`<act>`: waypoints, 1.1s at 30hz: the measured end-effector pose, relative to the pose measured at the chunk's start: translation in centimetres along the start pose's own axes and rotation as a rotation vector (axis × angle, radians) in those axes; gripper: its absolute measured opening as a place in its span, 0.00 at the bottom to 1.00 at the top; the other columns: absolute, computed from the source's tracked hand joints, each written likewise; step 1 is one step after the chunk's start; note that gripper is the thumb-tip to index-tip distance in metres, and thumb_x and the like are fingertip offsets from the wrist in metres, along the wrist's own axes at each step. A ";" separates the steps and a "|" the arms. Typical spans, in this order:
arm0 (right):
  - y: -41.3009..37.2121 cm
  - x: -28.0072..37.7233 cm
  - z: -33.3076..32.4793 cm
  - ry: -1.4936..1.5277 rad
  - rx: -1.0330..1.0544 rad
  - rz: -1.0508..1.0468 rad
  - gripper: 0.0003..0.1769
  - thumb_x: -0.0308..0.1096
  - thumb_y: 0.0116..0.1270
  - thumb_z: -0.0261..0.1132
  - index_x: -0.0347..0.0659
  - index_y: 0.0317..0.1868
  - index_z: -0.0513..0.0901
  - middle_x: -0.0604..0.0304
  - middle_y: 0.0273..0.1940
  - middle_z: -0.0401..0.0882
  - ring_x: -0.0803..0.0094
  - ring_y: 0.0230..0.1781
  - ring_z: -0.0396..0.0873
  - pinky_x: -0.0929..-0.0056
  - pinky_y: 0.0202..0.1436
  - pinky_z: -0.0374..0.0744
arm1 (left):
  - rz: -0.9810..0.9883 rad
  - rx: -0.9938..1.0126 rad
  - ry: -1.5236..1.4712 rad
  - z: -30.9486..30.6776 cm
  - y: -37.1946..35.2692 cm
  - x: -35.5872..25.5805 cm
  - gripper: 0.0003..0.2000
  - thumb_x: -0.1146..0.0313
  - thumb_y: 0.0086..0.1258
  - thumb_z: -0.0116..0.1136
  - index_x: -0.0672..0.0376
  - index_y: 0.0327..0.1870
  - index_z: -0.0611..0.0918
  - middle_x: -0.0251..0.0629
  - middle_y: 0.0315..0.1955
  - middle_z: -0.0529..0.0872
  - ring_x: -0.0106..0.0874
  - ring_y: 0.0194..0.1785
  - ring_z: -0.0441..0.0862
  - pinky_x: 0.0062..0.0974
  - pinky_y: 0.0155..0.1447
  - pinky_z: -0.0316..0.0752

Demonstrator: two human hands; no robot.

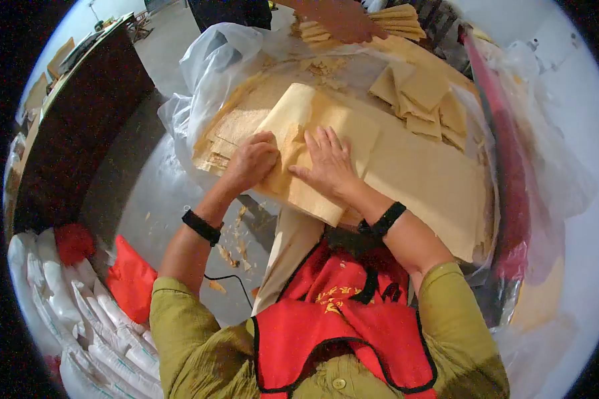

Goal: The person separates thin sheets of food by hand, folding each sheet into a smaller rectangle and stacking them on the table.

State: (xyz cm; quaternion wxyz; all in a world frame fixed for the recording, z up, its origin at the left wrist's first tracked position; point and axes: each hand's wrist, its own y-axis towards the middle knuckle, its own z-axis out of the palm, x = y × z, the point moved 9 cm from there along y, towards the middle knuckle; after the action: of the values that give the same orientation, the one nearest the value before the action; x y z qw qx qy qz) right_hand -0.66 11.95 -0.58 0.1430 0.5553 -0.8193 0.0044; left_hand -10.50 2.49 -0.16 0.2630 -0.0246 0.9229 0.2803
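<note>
Surface: one broad stack (426,193) of tan sheets, edges ragged at the left; clear plastic (223,56) is bunched along its far left side; cut pieces (422,100) are heaped on its far right part; strips (399,23) are laid in a row at the far edge, just beside another person's hand (353,23).

Worked item: one folded sheet (306,193), placed on the near left part of the stack, its near end carried to the stack's near edge; the left hand (251,159) is curled, knuckles up, at the sheet's left side; the right hand (326,159) is laid palm down upon it, fingers spread; dark bands (201,227) are worn at both wrists.

Room: grey floor (146,179), littered with scraps (243,249) and crossed by a dark cable (236,277); a dark brown counter (80,133) at the left; white sacks (100,319) piled at the lower left, with red cloth (130,282) beside them; a pale wall (572,86) at the right.

Obscured: whether anything is pinched by the left fingers cannot be told; the stack's support is mostly covered; the other person is cut off by the upper border; lettering on the red apron (339,352) is too creased to be read.
</note>
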 end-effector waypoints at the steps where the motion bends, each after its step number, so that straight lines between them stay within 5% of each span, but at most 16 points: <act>1: 0.1 0.1 0.1 -0.010 0.016 0.002 0.47 0.63 0.52 0.55 0.41 0.65 0.55 0.46 0.66 0.46 0.54 0.68 0.42 0.45 0.64 0.44 | -0.056 -0.013 0.077 0.4 -0.2 1.4 0.11 0.67 0.51 0.63 0.59 0.35 0.78 0.46 0.48 0.76 0.42 0.53 0.72 0.32 0.56 0.67; 3: 0.3 0.1 -0.4 -0.044 0.046 0.006 0.46 0.63 0.52 0.55 0.42 0.65 0.55 0.46 0.66 0.47 0.55 0.68 0.42 0.46 0.64 0.46 | -0.163 -0.051 0.224 1.7 -0.9 4.8 0.17 0.63 0.49 0.65 0.59 0.39 0.78 0.47 0.45 0.77 0.43 0.53 0.72 0.32 0.55 0.68; 6: 0.9 0.3 -1.4 -0.005 0.125 0.097 0.45 0.62 0.53 0.55 0.43 0.64 0.57 0.46 0.65 0.47 0.55 0.67 0.44 0.47 0.63 0.48 | -0.419 -0.137 0.370 -3.1 0.3 0.7 0.23 0.60 0.45 0.66 0.62 0.42 0.78 0.48 0.40 0.78 0.41 0.49 0.74 0.34 0.51 0.70; 9: 1.3 0.0 -1.1 -0.064 0.062 0.097 0.43 0.61 0.53 0.55 0.43 0.63 0.59 0.47 0.65 0.48 0.56 0.67 0.46 0.48 0.63 0.49 | -0.781 -0.003 0.146 -3.8 0.2 4.1 0.29 0.56 0.43 0.67 0.64 0.46 0.76 0.51 0.41 0.78 0.41 0.47 0.76 0.32 0.49 0.71; 12: 1.2 -0.9 -0.3 -0.089 0.048 0.072 0.42 0.61 0.54 0.54 0.43 0.63 0.60 0.47 0.65 0.48 0.57 0.67 0.46 0.48 0.63 0.48 | -0.835 0.024 0.037 -3.2 0.4 8.7 0.31 0.52 0.44 0.67 0.64 0.47 0.76 0.52 0.42 0.78 0.39 0.44 0.78 0.32 0.47 0.72; 16: 0.9 -1.7 0.2 0.040 0.019 0.027 0.41 0.60 0.55 0.54 0.43 0.63 0.59 0.47 0.66 0.48 0.58 0.68 0.43 0.48 0.64 0.46 | -0.868 0.264 -0.080 -2.5 1.2 5.8 0.25 0.52 0.45 0.67 0.69 0.31 0.80 0.46 0.25 0.82 0.33 0.28 0.80 0.28 0.31 0.73; 19: 0.7 -2.2 -0.1 0.063 0.071 0.017 0.39 0.59 0.55 0.54 0.45 0.63 0.60 0.49 0.66 0.48 0.58 0.68 0.42 0.50 0.65 0.46 | -0.852 0.206 -0.004 -2.3 1.6 7.4 0.22 0.53 0.46 0.66 0.68 0.25 0.80 0.42 0.18 0.80 0.31 0.21 0.78 0.28 0.25 0.72; 25: -0.2 -2.6 -0.4 0.046 0.007 -0.137 0.36 0.56 0.54 0.57 0.45 0.60 0.65 0.49 0.64 0.52 0.55 0.67 0.46 0.53 0.66 0.47 | -0.868 0.114 -0.372 -1.3 1.5 6.0 0.18 0.54 0.58 0.57 0.63 0.34 0.78 0.32 0.20 0.78 0.23 0.19 0.73 0.21 0.22 0.68; 28: -1.1 -2.9 -1.2 0.056 -0.003 -0.150 0.36 0.55 0.53 0.60 0.44 0.58 0.67 0.47 0.62 0.55 0.53 0.65 0.50 0.56 0.65 0.51 | -0.764 0.123 -0.882 0.1 2.0 2.8 0.19 0.53 0.61 0.54 0.64 0.38 0.78 0.33 0.25 0.79 0.21 0.25 0.75 0.17 0.29 0.69; 32: -0.1 -4.5 0.0 0.041 0.017 -0.178 0.34 0.53 0.51 0.62 0.43 0.56 0.69 0.45 0.59 0.59 0.50 0.61 0.56 0.60 0.63 0.57 | -0.713 -0.155 -0.630 -0.4 1.4 -1.1 0.23 0.49 0.65 0.47 0.65 0.41 0.78 0.33 0.28 0.81 0.23 0.31 0.77 0.20 0.37 0.71; 33: 0.0 -4.7 0.1 0.047 0.029 -0.188 0.34 0.53 0.51 0.62 0.43 0.55 0.69 0.44 0.58 0.60 0.50 0.60 0.57 0.60 0.62 0.59 | -0.739 -0.055 -0.819 1.2 1.4 -0.9 0.24 0.50 0.65 0.46 0.66 0.46 0.76 0.36 0.37 0.80 0.24 0.41 0.76 0.21 0.47 0.70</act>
State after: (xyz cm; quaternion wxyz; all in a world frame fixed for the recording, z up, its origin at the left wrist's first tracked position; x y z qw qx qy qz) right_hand 0.99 16.23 -1.77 0.1536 0.6316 -0.7598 0.0159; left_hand -9.45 4.23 0.17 0.6806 -0.2429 0.6673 0.1800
